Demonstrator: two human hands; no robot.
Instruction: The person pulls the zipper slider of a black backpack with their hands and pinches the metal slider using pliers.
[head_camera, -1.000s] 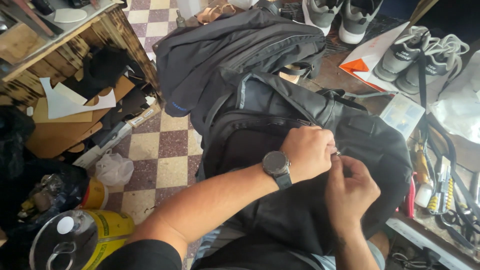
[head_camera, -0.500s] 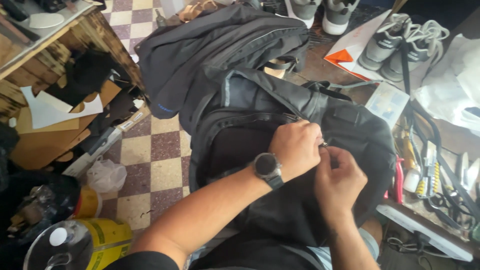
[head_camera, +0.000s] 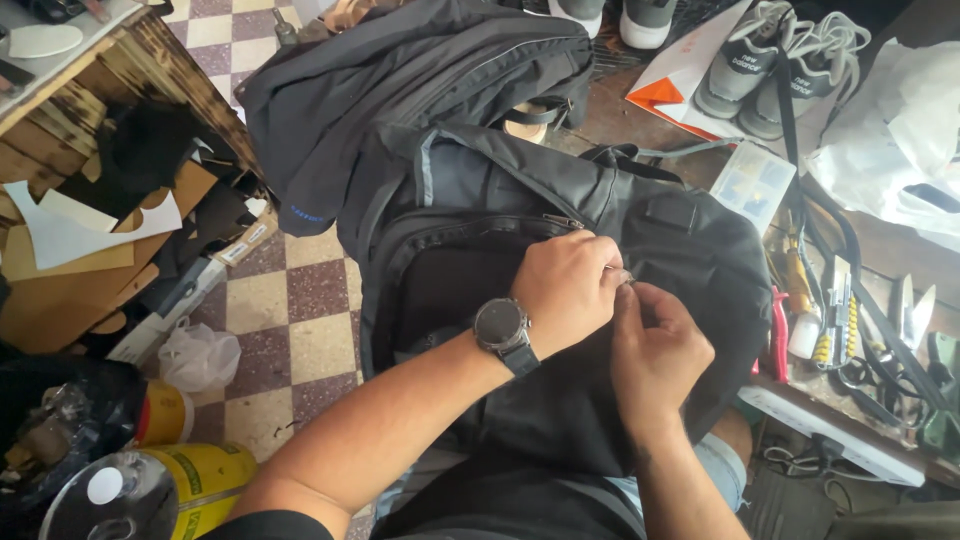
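At far left of the frame, a wooden bench (head_camera: 120, 80) with paper patterns (head_camera: 70, 225) and dark scraps, and lower left a yellow can (head_camera: 200, 480) beside a crumpled plastic bag (head_camera: 198, 355) on the checkered floor (head_camera: 300, 300). In the middle, a black backpack (head_camera: 470, 250) resting on the lap, a second dark bag (head_camera: 400, 90) lying just behind it toward the upper centre. Slightly right of centre, left hand (head_camera: 570, 290), with a dark watch (head_camera: 502, 327) on the wrist, closed in a loose fist and pressing on the fabric, thumb and forefinger pinching something small at the zipper line (head_camera: 560, 220). Touching it on the right, right hand (head_camera: 655, 345), also closed, fingertips pinched on the same small metal piece (head_camera: 622, 275), probably the zipper slider, though too small to tell for sure. Judged from this: step in hand seems the fitting or freeing of the slider on the backpack's zipper, about mid-work, zipper not yet running. Next move probably calling for a firm hold of the fabric with the left, and a careful, straight pull or push with the right, without twisting the teeth. Further right, on the table (head_camera: 880, 260), a small clear box (head_camera: 752, 180), red-handled pliers (head_camera: 780, 335), scissors (head_camera: 910, 310) and other tools; upper right, grey sneakers (head_camera: 770, 80) and a white plastic bag (head_camera: 900, 130).
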